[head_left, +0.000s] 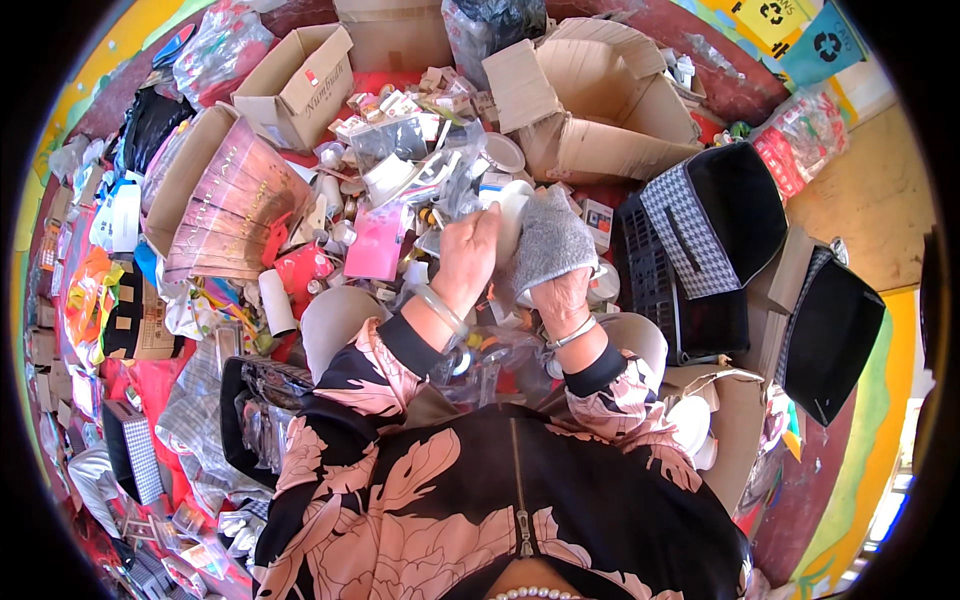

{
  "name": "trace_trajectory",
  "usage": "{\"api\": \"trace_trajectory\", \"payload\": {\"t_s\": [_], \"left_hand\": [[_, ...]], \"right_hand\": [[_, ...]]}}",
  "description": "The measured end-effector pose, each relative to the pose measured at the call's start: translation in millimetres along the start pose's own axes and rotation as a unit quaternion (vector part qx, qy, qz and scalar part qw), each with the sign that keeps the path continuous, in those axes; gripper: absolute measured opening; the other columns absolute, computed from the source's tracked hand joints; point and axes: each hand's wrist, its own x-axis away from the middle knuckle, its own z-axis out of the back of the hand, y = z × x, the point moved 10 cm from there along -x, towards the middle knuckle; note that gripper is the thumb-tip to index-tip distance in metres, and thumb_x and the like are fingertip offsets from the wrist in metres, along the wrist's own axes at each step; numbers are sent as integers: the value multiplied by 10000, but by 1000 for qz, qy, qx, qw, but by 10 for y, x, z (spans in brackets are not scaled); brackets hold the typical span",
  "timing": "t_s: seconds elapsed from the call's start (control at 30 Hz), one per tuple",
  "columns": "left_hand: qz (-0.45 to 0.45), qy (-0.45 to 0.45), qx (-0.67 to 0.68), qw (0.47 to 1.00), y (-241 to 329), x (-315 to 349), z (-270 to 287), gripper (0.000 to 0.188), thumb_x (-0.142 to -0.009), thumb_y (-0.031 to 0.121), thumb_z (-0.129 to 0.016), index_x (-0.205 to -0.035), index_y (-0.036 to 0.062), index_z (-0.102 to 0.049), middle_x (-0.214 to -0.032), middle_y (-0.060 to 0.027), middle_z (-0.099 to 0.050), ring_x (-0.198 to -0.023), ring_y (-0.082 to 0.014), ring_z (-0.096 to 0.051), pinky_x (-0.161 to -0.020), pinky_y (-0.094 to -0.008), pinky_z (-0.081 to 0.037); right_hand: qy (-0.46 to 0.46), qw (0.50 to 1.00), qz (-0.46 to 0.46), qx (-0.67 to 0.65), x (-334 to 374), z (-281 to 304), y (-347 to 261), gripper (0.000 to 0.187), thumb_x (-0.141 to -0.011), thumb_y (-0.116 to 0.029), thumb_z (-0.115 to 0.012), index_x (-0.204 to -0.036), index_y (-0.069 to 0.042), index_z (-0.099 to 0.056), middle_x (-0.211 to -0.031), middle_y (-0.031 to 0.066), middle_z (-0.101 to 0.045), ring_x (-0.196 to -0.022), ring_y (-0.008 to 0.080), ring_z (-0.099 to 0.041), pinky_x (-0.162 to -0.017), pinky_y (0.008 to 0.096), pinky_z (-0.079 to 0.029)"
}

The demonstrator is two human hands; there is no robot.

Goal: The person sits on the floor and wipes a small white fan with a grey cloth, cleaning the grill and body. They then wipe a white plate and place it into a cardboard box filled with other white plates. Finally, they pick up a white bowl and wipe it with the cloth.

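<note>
In front of me, my left hand (466, 258) grips a smooth white rounded object (513, 212), whose exact kind I cannot make out. A grey cloth (548, 238) is bunched over the fingers of my right hand (562, 300) and lies against the object's right side. The cloth hides most of those fingers. Just beyond my hands spreads a heap of small goods, among them a pink flat packet (376, 243), a white cylinder (277, 302) and a clear plastic bag (455, 165). Below my wrists, between my knees, lies more clear plastic.
An open cardboard box (625, 140) stands at the far right of the heap, a smaller carton (295, 85) at the far left. Black bins with houndstooth panels (700, 225) crowd my right. A pleated pink bag (235, 215) and a black bin of packets (262, 410) are on my left.
</note>
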Motion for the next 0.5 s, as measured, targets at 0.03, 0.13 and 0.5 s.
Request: {"api": "trace_trajectory", "payload": {"t_s": [0.03,0.13,0.5], "left_hand": [[12,32,12,999,-37,-2,102,393,-878,257,-487,-662,-69,-521,-512,-84,-413,-528,-114,-367,-487,-314,-337],[18,109,71,991,-144,-93,354,398,-891,246,-482,-641,-62,-509,-510,-30,-396,-537,-89,-342,-479,-287,-320],[-209,102,-1,973,470,-64,510,283,-905,186,-476,-802,-56,-580,-589,-63,-556,-540,-96,-467,-519,-252,-409]], "right_hand": [[-58,987,68,134,-42,-28,-185,283,-705,-176,-550,-934,-11,-559,-824,146,-562,-819,304,-543,-762,357,-413],[-122,966,164,158,85,-61,-443,397,-727,-224,-560,-1061,-13,-520,-1005,143,-553,-952,272,-531,-847,353,-404],[68,627,-101,-769,531,738,1246,379,-920,-257,-412,-1244,-62,-400,-1191,86,-484,-1082,212,-466,-945,319,-373]]}}
